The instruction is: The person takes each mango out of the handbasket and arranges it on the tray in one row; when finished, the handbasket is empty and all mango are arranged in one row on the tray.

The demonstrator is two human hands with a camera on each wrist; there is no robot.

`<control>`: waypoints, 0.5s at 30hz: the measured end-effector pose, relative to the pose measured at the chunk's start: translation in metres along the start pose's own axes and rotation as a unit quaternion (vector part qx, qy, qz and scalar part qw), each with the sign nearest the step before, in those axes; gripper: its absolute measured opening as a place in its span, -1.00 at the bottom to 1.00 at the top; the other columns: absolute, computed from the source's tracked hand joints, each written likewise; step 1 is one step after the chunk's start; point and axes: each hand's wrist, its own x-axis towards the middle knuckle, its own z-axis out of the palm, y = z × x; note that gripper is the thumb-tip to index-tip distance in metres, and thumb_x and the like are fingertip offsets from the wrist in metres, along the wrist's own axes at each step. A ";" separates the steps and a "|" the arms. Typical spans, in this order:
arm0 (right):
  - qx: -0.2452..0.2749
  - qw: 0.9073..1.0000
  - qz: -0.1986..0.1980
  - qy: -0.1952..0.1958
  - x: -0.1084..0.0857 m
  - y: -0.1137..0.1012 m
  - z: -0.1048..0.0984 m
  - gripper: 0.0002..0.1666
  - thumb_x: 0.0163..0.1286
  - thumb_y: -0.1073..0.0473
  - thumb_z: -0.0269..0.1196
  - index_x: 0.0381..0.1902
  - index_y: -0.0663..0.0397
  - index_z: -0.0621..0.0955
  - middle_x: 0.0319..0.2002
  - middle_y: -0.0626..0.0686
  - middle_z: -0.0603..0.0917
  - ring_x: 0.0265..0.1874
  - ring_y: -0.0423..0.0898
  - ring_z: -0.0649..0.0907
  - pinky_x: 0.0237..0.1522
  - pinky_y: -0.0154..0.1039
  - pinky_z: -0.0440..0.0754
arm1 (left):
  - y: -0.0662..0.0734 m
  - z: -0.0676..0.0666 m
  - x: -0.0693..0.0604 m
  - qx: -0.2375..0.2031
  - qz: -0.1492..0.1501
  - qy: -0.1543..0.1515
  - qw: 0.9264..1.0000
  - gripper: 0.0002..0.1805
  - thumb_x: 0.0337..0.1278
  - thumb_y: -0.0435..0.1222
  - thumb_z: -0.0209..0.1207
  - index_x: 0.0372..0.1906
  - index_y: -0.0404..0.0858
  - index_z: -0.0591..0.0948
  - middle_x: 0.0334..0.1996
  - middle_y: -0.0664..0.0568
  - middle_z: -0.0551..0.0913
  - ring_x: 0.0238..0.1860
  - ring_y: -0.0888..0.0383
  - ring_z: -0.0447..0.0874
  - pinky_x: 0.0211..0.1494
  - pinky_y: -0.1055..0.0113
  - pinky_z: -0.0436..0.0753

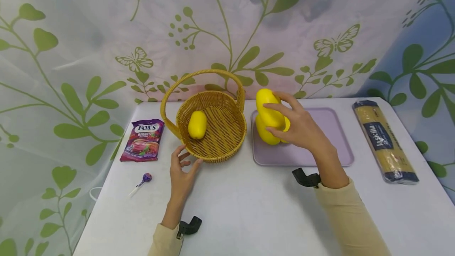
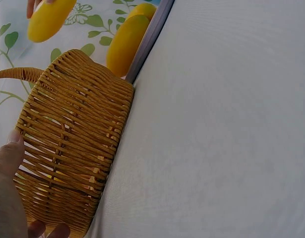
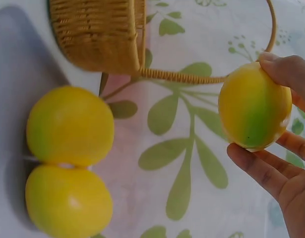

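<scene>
My right hand point(image 1: 300, 125) holds a yellow mango point(image 1: 269, 110) between thumb and fingers, raised above the lilac tray point(image 1: 334, 141). In the right wrist view this mango point(image 3: 254, 106) shows a green patch. Two more mangoes point(image 3: 70, 126) lie side by side on the tray, partly hidden by the hand in the head view. A round wicker basket point(image 1: 222, 131) with a tall hoop handle stands left of the tray, one mango point(image 1: 197, 125) inside it. My left hand point(image 1: 182, 175) grips the basket's near left side, thumb by the rim, fingertips against the wall.
Left of the basket lie a purple Fox's candy bag point(image 1: 143, 140) and a lollipop point(image 1: 146, 177). A long pasta packet point(image 1: 384, 141) lies right of the tray on the white table point(image 1: 249, 208). A leaf-patterned curtain point(image 1: 220, 23) hangs behind.
</scene>
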 end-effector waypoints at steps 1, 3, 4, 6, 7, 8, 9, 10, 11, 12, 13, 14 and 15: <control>-0.005 1.000 0.005 0.001 -0.002 0.003 -0.002 -0.27 -0.03 0.22 0.56 0.16 0.02 0.58 0.36 0.18 0.34 0.28 0.15 0.44 0.13 0.18 0.58 | 0.000 0.000 0.000 0.000 0.000 0.000 1.000 -0.26 0.01 -0.44 0.39 0.30 -0.50 0.32 0.25 -0.33 0.44 0.09 -0.21 0.60 -0.07 -0.16 0.62; -0.013 1.000 0.012 0.006 -0.006 0.010 -0.005 -0.25 -0.04 0.25 0.56 0.17 0.04 0.58 0.37 0.19 0.34 0.27 0.17 0.44 0.12 0.19 0.57 | 0.000 0.000 0.000 -0.001 0.001 0.000 1.000 -0.27 0.00 -0.45 0.39 0.29 -0.50 0.32 0.25 -0.33 0.44 0.09 -0.22 0.60 -0.08 -0.15 0.62; -0.017 1.000 0.015 0.010 -0.008 0.014 -0.007 -0.25 -0.04 0.27 0.56 0.17 0.05 0.58 0.37 0.20 0.34 0.27 0.18 0.44 0.11 0.20 0.57 | 0.000 0.000 0.000 -0.001 0.001 0.001 1.000 -0.27 0.00 -0.45 0.39 0.29 -0.50 0.32 0.25 -0.34 0.44 0.08 -0.22 0.60 -0.08 -0.14 0.62; -0.023 0.999 0.019 0.017 -0.013 0.022 -0.009 -0.24 -0.05 0.31 0.55 0.18 0.06 0.57 0.37 0.23 0.34 0.27 0.20 0.44 0.09 0.22 0.57 | 0.000 0.001 0.000 0.000 0.003 0.001 1.000 -0.27 0.00 -0.46 0.39 0.29 -0.51 0.32 0.24 -0.35 0.44 0.08 -0.23 0.60 -0.09 -0.13 0.63; -0.026 0.999 0.021 0.020 -0.016 0.026 -0.010 -0.24 -0.06 0.33 0.55 0.18 0.07 0.57 0.36 0.24 0.35 0.27 0.21 0.43 0.07 0.23 0.58 | 0.000 0.001 0.000 -0.001 0.003 0.001 1.000 -0.27 0.00 -0.46 0.39 0.29 -0.51 0.32 0.24 -0.35 0.44 0.08 -0.23 0.60 -0.09 -0.13 0.62; -0.030 0.999 0.024 0.023 -0.018 0.030 -0.011 -0.23 -0.07 0.35 0.55 0.18 0.08 0.57 0.36 0.26 0.35 0.26 0.23 0.44 0.05 0.24 0.58 | 0.001 0.001 0.000 -0.002 0.002 0.002 1.000 -0.27 0.00 -0.46 0.39 0.29 -0.51 0.32 0.24 -0.36 0.44 0.08 -0.24 0.60 -0.09 -0.14 0.62; -0.034 0.999 0.029 0.025 -0.021 0.033 -0.012 -0.23 -0.07 0.36 0.55 0.17 0.08 0.57 0.35 0.26 0.35 0.25 0.24 0.45 0.03 0.24 0.58 | 0.001 0.001 0.000 -0.001 0.002 0.002 1.000 -0.27 0.00 -0.46 0.39 0.29 -0.51 0.32 0.24 -0.36 0.44 0.08 -0.24 0.60 -0.09 -0.14 0.62; -0.037 0.998 0.034 0.026 -0.025 0.037 -0.013 -0.23 -0.08 0.36 0.55 0.17 0.09 0.57 0.35 0.27 0.35 0.24 0.25 0.45 0.02 0.25 0.58 | 0.001 0.001 0.000 -0.003 0.001 0.003 1.000 -0.27 0.00 -0.46 0.39 0.29 -0.51 0.32 0.24 -0.37 0.44 0.08 -0.24 0.60 -0.08 -0.16 0.62; -0.040 0.998 0.041 0.026 -0.028 0.041 -0.014 -0.23 -0.08 0.36 0.55 0.16 0.09 0.57 0.35 0.28 0.35 0.23 0.25 0.46 0.02 0.25 0.58 | 0.001 0.001 0.000 -0.003 0.000 0.001 1.000 -0.27 0.00 -0.46 0.38 0.29 -0.51 0.32 0.25 -0.37 0.43 0.08 -0.24 0.59 -0.08 -0.15 0.62; -0.048 0.997 0.050 0.026 -0.032 0.044 -0.015 -0.24 -0.09 0.34 0.56 0.16 0.09 0.58 0.34 0.28 0.36 0.22 0.26 0.46 0.03 0.26 0.56 | 0.001 0.001 0.000 -0.003 -0.001 0.001 1.000 -0.27 0.01 -0.46 0.38 0.29 -0.51 0.32 0.25 -0.37 0.43 0.08 -0.24 0.59 -0.08 -0.15 0.62; -0.053 0.997 0.058 0.024 -0.035 0.047 -0.016 -0.24 -0.09 0.33 0.56 0.15 0.09 0.58 0.33 0.28 0.36 0.21 0.27 0.47 0.03 0.28 0.55 | 0.001 0.001 0.000 -0.006 -0.002 0.001 1.000 -0.27 0.01 -0.45 0.38 0.29 -0.51 0.32 0.25 -0.37 0.43 0.09 -0.24 0.59 -0.08 -0.17 0.62; -0.055 0.996 0.067 0.023 -0.037 0.050 -0.017 -0.24 -0.09 0.32 0.56 0.15 0.09 0.58 0.33 0.29 0.37 0.20 0.28 0.47 0.05 0.29 0.53 | 0.001 0.001 0.000 -0.006 -0.003 0.000 1.000 -0.27 0.01 -0.45 0.38 0.29 -0.50 0.32 0.25 -0.37 0.43 0.09 -0.24 0.59 -0.07 -0.16 0.62; -0.055 0.995 0.076 0.020 -0.040 0.053 -0.018 -0.24 -0.09 0.32 0.56 0.15 0.10 0.58 0.32 0.29 0.36 0.21 0.28 0.46 0.08 0.31 0.51 | 0.001 0.000 0.000 -0.007 -0.003 0.000 1.000 -0.27 0.01 -0.45 0.38 0.29 -0.50 0.32 0.25 -0.37 0.43 0.10 -0.23 0.59 -0.07 -0.16 0.61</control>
